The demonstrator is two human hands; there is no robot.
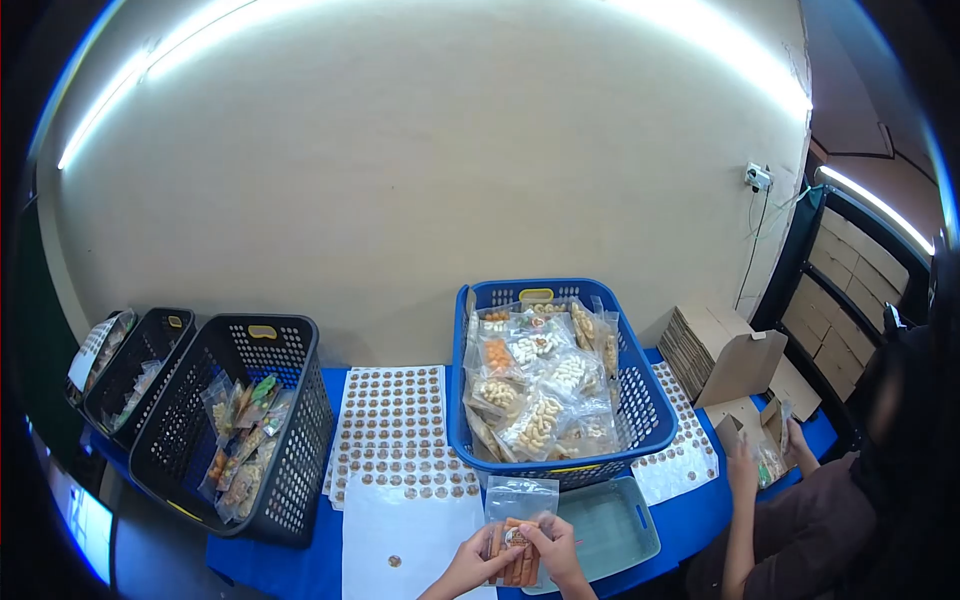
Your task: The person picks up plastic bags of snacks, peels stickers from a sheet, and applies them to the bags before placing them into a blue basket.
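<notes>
My left hand [472, 562] and my right hand [553, 545] both hold a clear snack packet [517, 520] with orange-brown sticks inside, low in the head view. The fingers of both hands meet on a small round sticker at the packet's front. The packet lies over a white backing sheet [400, 540] that carries one sticker. Just behind it stands a blue basket [640, 400] filled with several sealed snack packets.
Sticker sheets [395, 430] lie on the blue table. Black baskets [280, 450] with packets stand at the left. A teal tray [610, 530] sits by my right hand. At the right, another person's hands [745, 465] work a packet near stacked cardboard boxes [715, 350].
</notes>
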